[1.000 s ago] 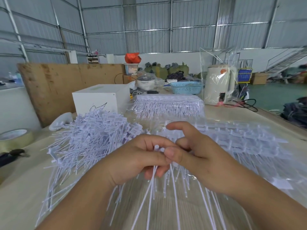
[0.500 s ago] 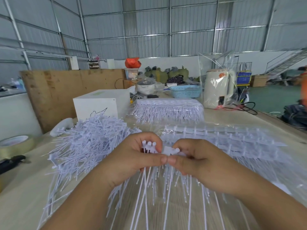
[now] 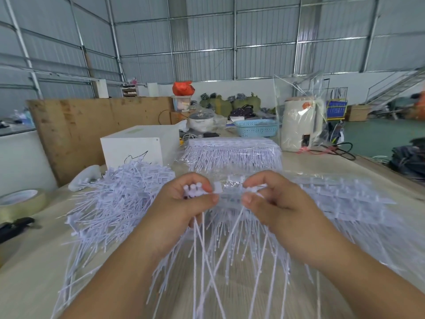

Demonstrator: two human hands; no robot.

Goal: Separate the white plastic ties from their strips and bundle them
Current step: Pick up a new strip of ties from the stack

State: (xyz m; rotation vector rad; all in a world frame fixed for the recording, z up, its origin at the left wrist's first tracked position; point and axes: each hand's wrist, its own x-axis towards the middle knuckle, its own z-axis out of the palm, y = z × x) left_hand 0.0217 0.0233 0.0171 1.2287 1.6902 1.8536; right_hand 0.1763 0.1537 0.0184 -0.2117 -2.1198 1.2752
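Note:
My left hand point(image 3: 184, 208) grips a small bunch of white plastic ties point(image 3: 192, 189) by their heads, with the tails hanging down toward me. My right hand point(image 3: 271, 203) pinches the end of a strip of ties point(image 3: 253, 189) at the same height, a short gap to the right. Under both hands, more tie strips point(image 3: 345, 203) lie in a clear plastic wrap. A loose heap of separated ties point(image 3: 119, 199) covers the table to the left. Another wrapped block of strips point(image 3: 232, 153) sits farther back.
A white box point(image 3: 138, 146) stands behind the heap. A tape roll point(image 3: 20, 201) and a black tool point(image 3: 16, 226) lie at the left edge. A blue basket point(image 3: 257, 127), a bagged white kettle point(image 3: 301, 125) and black cables point(image 3: 333, 150) are at the back of the wooden table point(image 3: 30, 272).
My hands have pulled apart sideways. The left one now holds a separate small bunch of ties, and the right one keeps the strip end.

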